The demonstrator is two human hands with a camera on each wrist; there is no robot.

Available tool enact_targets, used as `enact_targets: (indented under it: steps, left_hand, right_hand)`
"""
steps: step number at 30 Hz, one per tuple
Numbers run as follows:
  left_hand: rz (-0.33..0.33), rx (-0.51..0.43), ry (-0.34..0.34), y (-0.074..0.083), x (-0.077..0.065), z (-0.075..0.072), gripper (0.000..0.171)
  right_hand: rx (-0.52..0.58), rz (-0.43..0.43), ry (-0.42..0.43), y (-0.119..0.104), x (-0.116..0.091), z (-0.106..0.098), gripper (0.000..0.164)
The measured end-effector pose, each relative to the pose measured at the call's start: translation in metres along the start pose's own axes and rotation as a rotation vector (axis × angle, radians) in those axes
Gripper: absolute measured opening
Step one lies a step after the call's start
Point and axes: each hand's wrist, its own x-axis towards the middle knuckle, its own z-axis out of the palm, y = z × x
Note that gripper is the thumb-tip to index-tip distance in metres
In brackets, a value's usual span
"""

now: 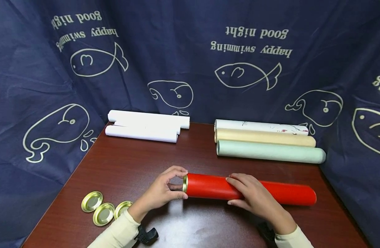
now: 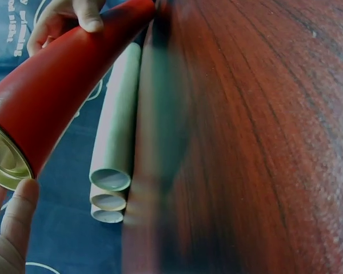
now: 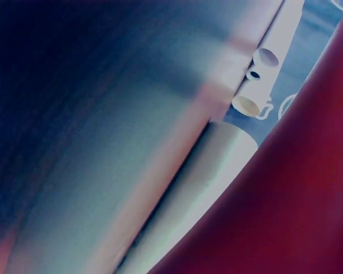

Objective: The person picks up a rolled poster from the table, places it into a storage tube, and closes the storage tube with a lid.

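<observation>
A long red tube [image 1: 208,186] lies level across the front of the table, with a gold metal lid [image 1: 185,184] at its left end. My left hand [image 1: 159,189] pinches the lid's rim, fingers above and thumb below. Around the tube's middle, my right hand [image 1: 253,194] grips from the near side, with the thumb underneath. The left wrist view shows the lid [image 2: 11,171] seated in the tube's mouth and the left thumb at its edge. In the right wrist view the red tube [image 3: 291,188] fills the right side, and the right hand is not visible.
Several gold lids [image 1: 103,214] lie at the front left, one partly behind the left sleeve. White paper rolls [image 1: 140,133] rest at the back left. At the back right are a green tube [image 1: 270,151], a beige tube [image 1: 264,137] and a patterned white tube [image 1: 258,126]. Dark blue curtain [image 1: 196,44] surrounds the table.
</observation>
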Motion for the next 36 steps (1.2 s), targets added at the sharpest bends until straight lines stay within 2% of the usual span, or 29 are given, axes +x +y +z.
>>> enact_targets:
  steps: [7, 13, 15, 18, 21, 26, 31, 36]
  left_hand:
    - [0.002, 0.041, -0.003, 0.005, 0.004, 0.001, 0.054]
    - [0.014, 0.063, -0.017, 0.003, 0.01, 0.002, 0.058]
    - [0.012, 0.101, -0.028, 0.002, 0.012, 0.001, 0.06]
    - [0.012, 0.225, -0.039, 0.002, 0.01, -0.006, 0.062]
    - [-0.001, 0.372, -0.038, 0.004, 0.004, -0.021, 0.063]
    - [-0.024, 0.551, -0.03, 0.007, -0.005, -0.061, 0.059]
    - [-0.074, 0.655, -0.031, 0.008, -0.003, -0.101, 0.056]
    - [-0.155, 0.748, -0.045, 0.004, 0.003, -0.138, 0.053]
  right_hand:
    - [0.012, 0.002, 0.01, -0.002, 0.001, -0.001, 0.062]
    - [-0.038, -0.012, 0.014, 0.004, 0.008, -0.004, 0.062]
    - [-0.059, -0.019, 0.009, 0.009, 0.009, -0.006, 0.057]
    - [-0.08, -0.022, -0.011, 0.018, 0.008, -0.007, 0.057]
    - [-0.102, -0.001, -0.043, 0.03, 0.003, -0.009, 0.069]
    - [-0.137, 0.061, -0.107, 0.057, -0.01, -0.012, 0.068]
    - [-0.144, 0.104, -0.136, 0.08, -0.017, -0.014, 0.071]
    - [-0.125, 0.119, -0.154, 0.091, -0.02, -0.012, 0.071]
